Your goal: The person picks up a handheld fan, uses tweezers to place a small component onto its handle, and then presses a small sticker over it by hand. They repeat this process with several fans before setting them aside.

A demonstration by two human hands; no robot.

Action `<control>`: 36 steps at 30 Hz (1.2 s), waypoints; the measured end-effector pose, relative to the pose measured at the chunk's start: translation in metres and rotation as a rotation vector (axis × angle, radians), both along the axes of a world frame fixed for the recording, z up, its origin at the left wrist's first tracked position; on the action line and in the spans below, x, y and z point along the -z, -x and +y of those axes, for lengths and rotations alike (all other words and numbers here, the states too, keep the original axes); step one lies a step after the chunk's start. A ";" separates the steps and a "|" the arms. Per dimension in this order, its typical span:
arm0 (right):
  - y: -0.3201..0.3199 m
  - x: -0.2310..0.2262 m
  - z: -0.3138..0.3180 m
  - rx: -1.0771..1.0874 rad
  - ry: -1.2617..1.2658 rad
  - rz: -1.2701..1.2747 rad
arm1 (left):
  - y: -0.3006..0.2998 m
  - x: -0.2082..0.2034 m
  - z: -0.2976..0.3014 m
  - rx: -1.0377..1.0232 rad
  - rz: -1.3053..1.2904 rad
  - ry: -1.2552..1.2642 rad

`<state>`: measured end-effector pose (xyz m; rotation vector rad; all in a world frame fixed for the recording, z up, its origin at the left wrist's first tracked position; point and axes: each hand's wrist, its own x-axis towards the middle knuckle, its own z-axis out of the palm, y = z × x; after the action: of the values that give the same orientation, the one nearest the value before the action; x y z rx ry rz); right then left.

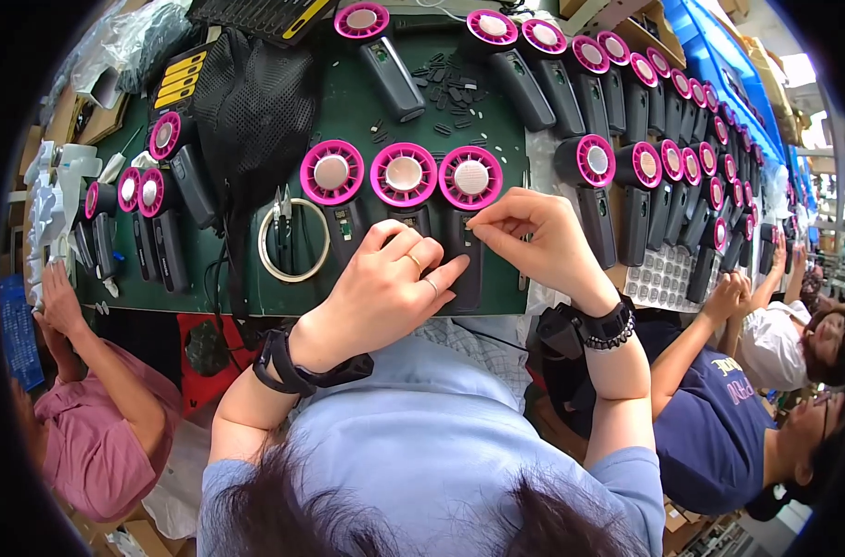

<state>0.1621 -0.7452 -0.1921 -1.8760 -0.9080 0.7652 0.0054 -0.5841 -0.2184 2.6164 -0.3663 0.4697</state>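
Observation:
Three black handheld devices with magenta finned round heads lie side by side before me: a left one (pixel 332 174), a middle one (pixel 404 174) and a right one (pixel 470 177). Small green circuit parts show in openings on their handles. My right hand (pixel 538 237) pinches at the opening of the right device; whatever is between its fingertips is too small to name. Bent over the middle device's handle, my left hand (pixel 380 288) has curled fingers, and its foremost fingertips reach the right device's handle. What its fingers close on is hidden.
Small black pieces (pixel 450 88) lie scattered beyond the devices. A pale ring (pixel 264 243) with pliers (pixel 283 209) is left of my hands. Rows of similar devices (pixel 594 162) stand at right, beside a tray (pixel 659 278). A black mesh bag (pixel 264 102) lies left. Co-workers sit on both sides.

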 end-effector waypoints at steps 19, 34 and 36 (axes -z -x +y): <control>0.012 0.016 -0.003 -0.006 -0.143 -0.342 | 0.000 0.005 0.000 -0.006 0.008 0.006; 0.027 0.033 -0.011 -0.070 -0.142 -0.933 | -0.001 0.007 0.002 0.005 -0.026 -0.028; 0.026 0.032 -0.012 -0.073 -0.136 -0.942 | -0.002 0.006 0.003 0.010 -0.020 -0.023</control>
<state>0.1358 -0.7568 -0.2245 -2.0783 -1.5477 -0.2084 0.0070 -0.5806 -0.2246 2.6324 -0.3939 0.4917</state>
